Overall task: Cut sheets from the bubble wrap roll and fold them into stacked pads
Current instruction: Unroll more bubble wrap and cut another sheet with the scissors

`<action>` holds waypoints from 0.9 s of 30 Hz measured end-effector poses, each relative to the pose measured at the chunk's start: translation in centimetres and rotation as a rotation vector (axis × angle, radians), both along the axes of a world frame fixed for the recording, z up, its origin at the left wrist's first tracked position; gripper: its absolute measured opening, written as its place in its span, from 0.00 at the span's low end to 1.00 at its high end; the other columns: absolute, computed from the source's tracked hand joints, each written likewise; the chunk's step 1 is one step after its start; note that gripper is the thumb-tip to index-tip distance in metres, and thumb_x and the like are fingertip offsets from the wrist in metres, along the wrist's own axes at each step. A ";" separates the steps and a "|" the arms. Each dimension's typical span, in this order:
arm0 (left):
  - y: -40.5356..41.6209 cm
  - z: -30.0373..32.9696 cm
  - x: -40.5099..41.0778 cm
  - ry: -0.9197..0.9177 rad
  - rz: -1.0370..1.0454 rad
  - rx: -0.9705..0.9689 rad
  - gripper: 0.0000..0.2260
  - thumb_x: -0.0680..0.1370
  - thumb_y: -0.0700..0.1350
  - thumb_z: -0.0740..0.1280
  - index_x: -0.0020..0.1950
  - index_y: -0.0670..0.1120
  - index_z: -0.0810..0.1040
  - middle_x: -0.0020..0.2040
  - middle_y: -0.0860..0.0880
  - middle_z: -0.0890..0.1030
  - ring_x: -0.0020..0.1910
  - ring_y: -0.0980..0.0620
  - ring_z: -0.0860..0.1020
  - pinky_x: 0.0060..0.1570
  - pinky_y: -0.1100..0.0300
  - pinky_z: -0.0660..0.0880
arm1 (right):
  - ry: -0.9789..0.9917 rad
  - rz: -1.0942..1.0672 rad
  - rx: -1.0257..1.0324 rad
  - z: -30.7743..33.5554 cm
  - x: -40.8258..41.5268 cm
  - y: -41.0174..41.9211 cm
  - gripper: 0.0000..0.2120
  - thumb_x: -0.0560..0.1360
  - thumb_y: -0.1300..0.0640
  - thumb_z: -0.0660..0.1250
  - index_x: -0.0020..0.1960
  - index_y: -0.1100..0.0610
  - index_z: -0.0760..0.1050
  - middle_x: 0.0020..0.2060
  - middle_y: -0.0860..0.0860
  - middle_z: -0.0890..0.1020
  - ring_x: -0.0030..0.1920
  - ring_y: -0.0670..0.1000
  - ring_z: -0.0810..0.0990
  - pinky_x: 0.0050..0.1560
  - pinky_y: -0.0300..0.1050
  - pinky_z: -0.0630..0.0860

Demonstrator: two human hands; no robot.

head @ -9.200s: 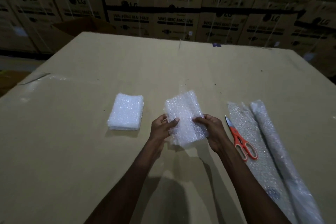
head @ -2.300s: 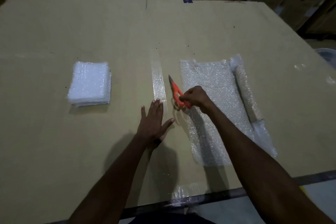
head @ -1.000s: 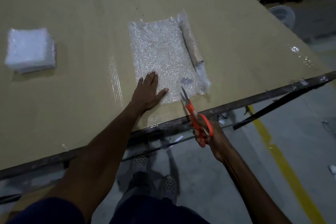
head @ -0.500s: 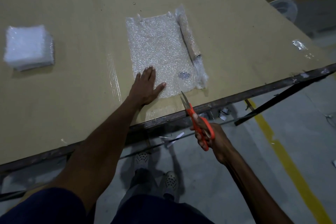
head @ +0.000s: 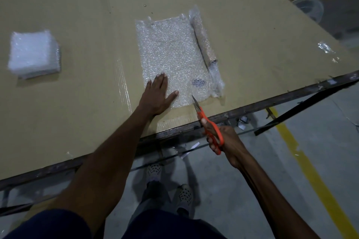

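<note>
Now left hand (head: 158, 94) flat on bubble wrap (head: 171, 54); scissors (head: 208, 124) in right hand (head: 223, 141)

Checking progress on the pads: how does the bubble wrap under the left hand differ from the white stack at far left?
The unrolled sheet lies flat in one see-through layer; the folded pad stack is thick, opaque white. The sheet is larger and joins the roll; the stack sits alone. The left hand presses the sheet; nothing touches the stack. Both are bubble wrap.
</note>
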State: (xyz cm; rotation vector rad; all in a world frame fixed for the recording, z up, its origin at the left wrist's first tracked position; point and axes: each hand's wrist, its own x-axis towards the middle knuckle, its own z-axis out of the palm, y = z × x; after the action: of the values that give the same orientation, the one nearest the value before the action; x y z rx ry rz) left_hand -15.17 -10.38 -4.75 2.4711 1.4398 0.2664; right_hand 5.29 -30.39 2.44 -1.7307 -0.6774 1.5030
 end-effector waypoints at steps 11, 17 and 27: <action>-0.1 0.1 0.1 0.004 0.005 -0.006 0.36 0.83 0.63 0.51 0.81 0.40 0.50 0.82 0.42 0.49 0.81 0.46 0.48 0.78 0.45 0.46 | -0.030 0.018 0.057 -0.9 -0.1 -0.3 0.38 0.68 0.40 0.76 0.52 0.77 0.77 0.25 0.54 0.75 0.22 0.48 0.70 0.23 0.38 0.66; -0.2 0.1 0.1 0.000 0.004 -0.001 0.35 0.83 0.63 0.51 0.81 0.39 0.51 0.82 0.42 0.50 0.81 0.45 0.49 0.78 0.45 0.47 | -0.022 -0.018 0.044 -0.7 -0.4 0.3 0.30 0.67 0.37 0.76 0.41 0.67 0.79 0.28 0.56 0.76 0.22 0.49 0.70 0.23 0.38 0.65; -0.4 0.3 0.2 -0.014 0.014 -0.003 0.35 0.83 0.62 0.53 0.81 0.39 0.51 0.82 0.42 0.50 0.81 0.46 0.48 0.77 0.47 0.45 | -0.054 -0.025 0.057 -0.7 -0.5 1.4 0.42 0.65 0.36 0.77 0.51 0.76 0.77 0.26 0.54 0.76 0.22 0.49 0.70 0.23 0.38 0.65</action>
State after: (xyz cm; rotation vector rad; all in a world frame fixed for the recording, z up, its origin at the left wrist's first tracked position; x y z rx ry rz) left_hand -15.00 -10.78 -4.42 2.4528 1.4512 0.2845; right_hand 4.78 -29.00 1.73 -1.7362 -0.7167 1.4110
